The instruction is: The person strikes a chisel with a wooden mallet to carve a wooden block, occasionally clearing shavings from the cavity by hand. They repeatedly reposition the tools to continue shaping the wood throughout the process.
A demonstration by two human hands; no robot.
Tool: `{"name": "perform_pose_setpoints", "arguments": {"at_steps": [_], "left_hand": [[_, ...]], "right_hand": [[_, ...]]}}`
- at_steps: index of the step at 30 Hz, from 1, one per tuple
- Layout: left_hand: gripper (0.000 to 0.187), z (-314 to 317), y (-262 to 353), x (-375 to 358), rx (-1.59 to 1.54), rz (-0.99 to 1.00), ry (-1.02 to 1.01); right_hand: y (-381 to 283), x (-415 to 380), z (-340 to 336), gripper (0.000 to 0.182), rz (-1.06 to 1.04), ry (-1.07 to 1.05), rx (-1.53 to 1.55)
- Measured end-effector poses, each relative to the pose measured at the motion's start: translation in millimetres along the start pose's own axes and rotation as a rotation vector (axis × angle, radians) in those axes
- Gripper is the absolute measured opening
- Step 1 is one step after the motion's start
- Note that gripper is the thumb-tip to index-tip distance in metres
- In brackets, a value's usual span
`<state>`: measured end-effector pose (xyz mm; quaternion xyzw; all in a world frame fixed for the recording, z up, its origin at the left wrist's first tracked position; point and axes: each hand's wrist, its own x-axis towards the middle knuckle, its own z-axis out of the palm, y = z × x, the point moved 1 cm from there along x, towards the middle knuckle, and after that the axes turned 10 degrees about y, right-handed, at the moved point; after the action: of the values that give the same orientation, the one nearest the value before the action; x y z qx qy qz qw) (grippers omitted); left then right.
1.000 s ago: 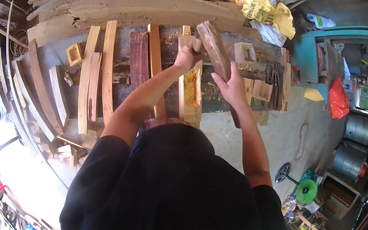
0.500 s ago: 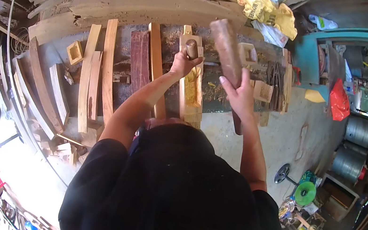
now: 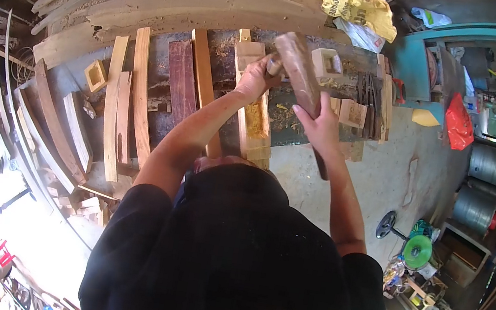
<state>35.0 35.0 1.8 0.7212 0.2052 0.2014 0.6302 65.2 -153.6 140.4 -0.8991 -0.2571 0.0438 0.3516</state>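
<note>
Mallet (image 3: 299, 73), brown and thick-headed, in right hand (image 3: 320, 126).

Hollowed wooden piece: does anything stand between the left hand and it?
Nothing visible stands between the left hand and the hollowed piece, though the hand, gripping a wooden handle, hides what lies directly beneath. The mallet, in the right hand, is to the right of the left hand.

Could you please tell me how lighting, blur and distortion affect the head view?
Head view: strong fisheye distortion with black corners; glare washes out the ground at lower left; the black cloth shirt shows few folds; the brown wooden mallet seems slightly soft.
</note>
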Motion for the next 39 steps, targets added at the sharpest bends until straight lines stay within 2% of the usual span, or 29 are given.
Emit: {"name": "perform_pose_setpoints", "arguments": {"at_steps": [2,3,4,6,8,10,12,13,14,16,17,18,19,20,21,22,23,24,26,27,28,30,32,34,36,37,38,39], "left_hand": [[0.049,-7,10,3,0.092,-0.179,0.028],[0.052,-5,7,1,-0.066,-0.154,0.019],[0.052,-4,1,0,-0.067,-0.163,0.022],[0.055,-2,-7,5,-0.051,-0.095,-0.032],[0.052,2,-12,7,-0.098,-0.098,-0.022],[0.049,7,-31,11,-0.148,-0.096,-0.006],[0.04,10,-60,21,-0.167,-0.109,0.036],[0.034,-2,-25,14,-0.042,-0.177,0.046],[0.034,-3,-16,13,-0.046,-0.185,0.048],[0.036,-2,-7,10,0.051,-0.12,0.002],[0.036,2,-3,8,-0.047,0.012,0.009],[0.037,5,-3,8,0.019,0.009,0.033],[0.04,-1,24,3,0.132,-0.205,-0.053],[0.042,3,20,0,0.011,-0.329,-0.04],[0.039,-3,34,-3,0.063,-0.402,0.058],[0.039,2,11,1,0.002,-0.301,0.061],[0.044,4,-9,4,0.096,-0.143,0.093],[0.044,-3,-8,2,0.099,-0.156,0.112],[0.046,-2,-2,2,0.132,-0.163,0.017],[0.048,1,-4,0,0.169,-0.123,0.025],[0.048,5,-10,-3,-0.053,-0.033,0.063],[0.042,0,-1,-16,0.057,-0.018,0.081],[0.037,0,-11,-23,0.152,0.232,0.055],[0.037,5,-6,-36,0.143,0.252,0.0],[0.043,5,-11,-54,0.236,0.474,-0.078],[0.049,5,-11,-60,0.308,0.433,-0.17],[0.05,5,-11,-64,0.336,0.458,-0.156],[0.05,7,-13,-65,0.337,0.458,-0.113]], "right_hand": [[4,5,-4,0.048,0.058,-0.032,-0.063],[-4,6,-12,0.048,0.06,-0.019,-0.076],[-13,6,-17,0.048,0.063,-0.028,-0.076],[-26,4,-22,0.049,0.022,0.147,0.197],[-22,2,-17,0.051,0.031,0.199,0.211],[1,8,-2,0.052,-0.054,-0.071,-0.139],[7,15,-1,0.054,-0.106,-0.05,-0.054],[-8,17,-8,0.053,-0.071,-0.005,-0.004],[-23,16,-14,0.052,-0.027,0.04,0.047],[-38,12,-19,0.05,0.041,0.079,0.164],[-32,12,-16,0.049,-0.031,0.151,0.19],[-28,14,-8,0.048,-0.112,0.212,0.228],[-20,14,-1,0.046,-0.226,0.177,0.132],[7,12,6,0.047,-0.287,0.057,-0.183],[7,7,4,0.047,0.138,-0.14,0.097],[9,4,2,0.046,0.146,-0.121,0.102],[10,-2,2,0.044,0.169,-0.102,0.098],[7,-8,3,0.044,0.161,-0.124,0.101],[1,-19,-2,0.037,0.191,0.015,0.22],[-1,-21,-4,0.034,0.198,0.019,0.234],[1,-23,-4,0.034,0.21,0.032,0.219],[9,-27,-6,0.037,0.17,0.023,0.322],[18,-29,-9,0.035,0.162,0.044,0.257],[20,-30,-10,0.033,-0.004,0.107,0.155],[21,-32,-9,0.032,-0.003,0.105,0.143],[21,-35,-9,0.031,0.108,0.104,0.231],[20,-37,-8,0.029,0.219,0.095,0.317],[17,-38,-9,0.029,0.202,0.104,0.257]]}}
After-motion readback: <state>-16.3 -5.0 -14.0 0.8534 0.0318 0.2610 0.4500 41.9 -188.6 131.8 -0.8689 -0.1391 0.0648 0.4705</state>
